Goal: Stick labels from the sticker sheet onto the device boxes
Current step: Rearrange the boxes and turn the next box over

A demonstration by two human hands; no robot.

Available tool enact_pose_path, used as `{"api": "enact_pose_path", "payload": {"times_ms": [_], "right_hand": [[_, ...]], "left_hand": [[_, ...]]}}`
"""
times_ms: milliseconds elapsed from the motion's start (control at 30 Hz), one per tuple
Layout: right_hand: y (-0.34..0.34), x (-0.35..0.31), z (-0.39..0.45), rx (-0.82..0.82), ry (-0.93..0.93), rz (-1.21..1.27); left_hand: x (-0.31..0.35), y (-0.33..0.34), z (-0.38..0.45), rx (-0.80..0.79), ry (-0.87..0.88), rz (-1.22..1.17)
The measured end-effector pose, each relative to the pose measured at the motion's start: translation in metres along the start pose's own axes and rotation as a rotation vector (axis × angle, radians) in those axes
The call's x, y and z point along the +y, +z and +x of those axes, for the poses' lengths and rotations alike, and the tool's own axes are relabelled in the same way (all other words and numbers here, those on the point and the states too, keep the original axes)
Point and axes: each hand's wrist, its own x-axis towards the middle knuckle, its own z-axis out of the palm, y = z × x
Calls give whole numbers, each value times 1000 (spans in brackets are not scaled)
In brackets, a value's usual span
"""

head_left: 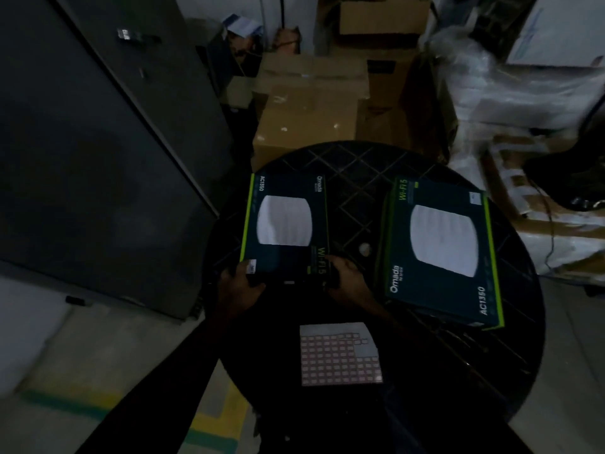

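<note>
Two dark device boxes with green edges and a white round device pictured lie on a round black table (360, 165). The left box (284, 224) has a small white label at its near left corner. My left hand (240, 283) grips that near left corner. My right hand (345, 278) grips the same box at its near right corner. The right box (442, 250) lies flat on another box, a little apart from my right hand, with a small white label at its far right corner. The sticker sheet (340, 355), with rows of pinkish labels, lies near the table's front edge.
A tall grey metal cabinet (98, 158) stands close on the left. Brown cartons (307, 103) are stacked behind the table. Plastic-wrapped cartons (523, 93) fill the right side. The floor (209, 421) below has yellow and green marking tape. The scene is dim.
</note>
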Motion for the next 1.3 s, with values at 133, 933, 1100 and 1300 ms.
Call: {"api": "enact_pose_path", "payload": {"times_ms": [133,933,1100,1300], "right_hand": [[23,8,11,-78,1,-19],[-139,-141,-80,374,-479,-553],[-138,-130,-84,326,-452,-589],[-119,-114,-81,510,-449,-670]], "left_hand": [[-22,8,21,-87,57,-251],[113,-135,-111,414,689,-2],[108,-124,-106,261,601,22],[100,-103,-115,332,556,-87]]}}
